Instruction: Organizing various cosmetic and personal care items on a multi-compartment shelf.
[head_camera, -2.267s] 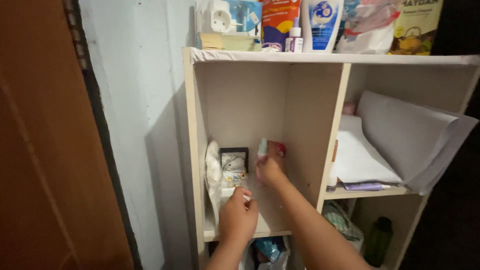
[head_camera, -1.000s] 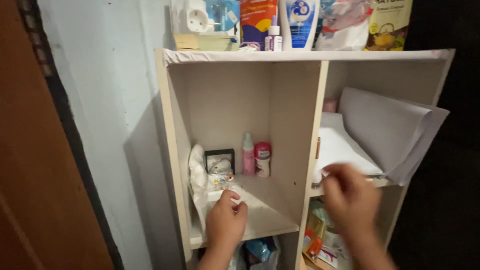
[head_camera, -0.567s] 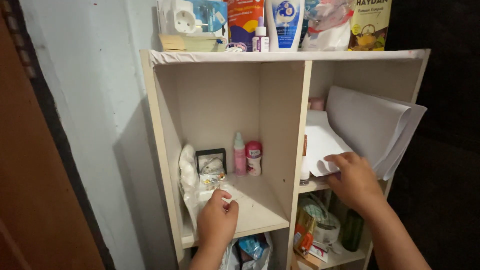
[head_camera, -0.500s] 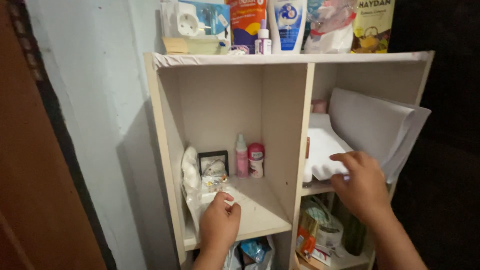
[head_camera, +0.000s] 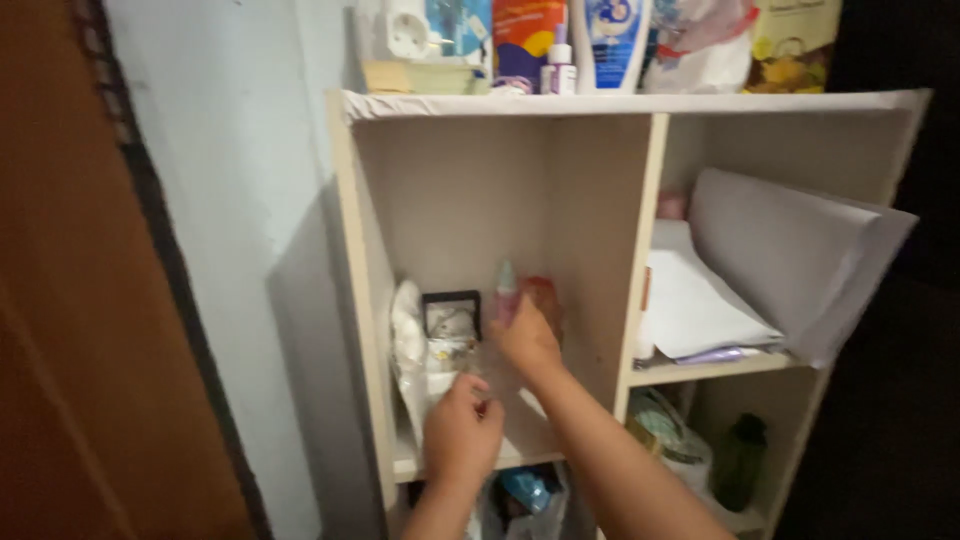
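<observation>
Your right hand (head_camera: 525, 340) has left the paper stack (head_camera: 700, 305) and is back inside the left cubby of the shelf unit (head_camera: 350, 250), grip closing on the pink spray bottle (head_camera: 503, 290) at the cubby's back. Left hand (head_camera: 462, 435) stays pinched on a small white item, front of the cubby.

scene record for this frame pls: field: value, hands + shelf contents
left hand: closed on something small and white at the front of the left compartment; item unclear
right hand: reaching to the back, at the pink spray bottle and red-capped bottle; grip unclear
beside them: black photo frame, white plastic bag
right compartment: curled white paper sheets
shelf unit: top carries bottles and packets
</observation>
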